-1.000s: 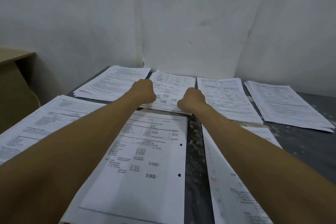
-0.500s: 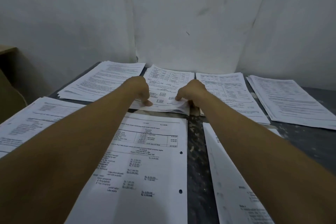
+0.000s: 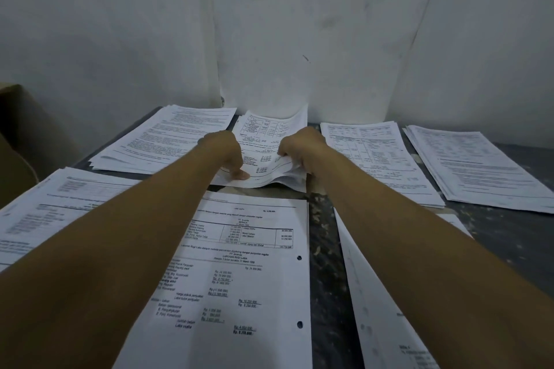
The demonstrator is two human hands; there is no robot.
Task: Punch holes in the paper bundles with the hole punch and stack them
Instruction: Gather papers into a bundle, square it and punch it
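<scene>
Nearest me, the punched stack is lying flat between my outstretched forearms. Beyond it, I am pinching the middle bundle at the table's far side: left hand and right hand closed on its near edge. Thin, floppy sheets are buckling, so both near corners need gripping.

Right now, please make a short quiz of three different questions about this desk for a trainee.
1. True or false: the nearest sheet already has two punched holes.
2. Which pile do both hands grip? A) the middle pile at the back B) the far right pile
3. Fill in: the hole punch is ___ in this view.

Key: 1 true. 2 A; the left hand and right hand lift its near edge. 3 absent.
</scene>
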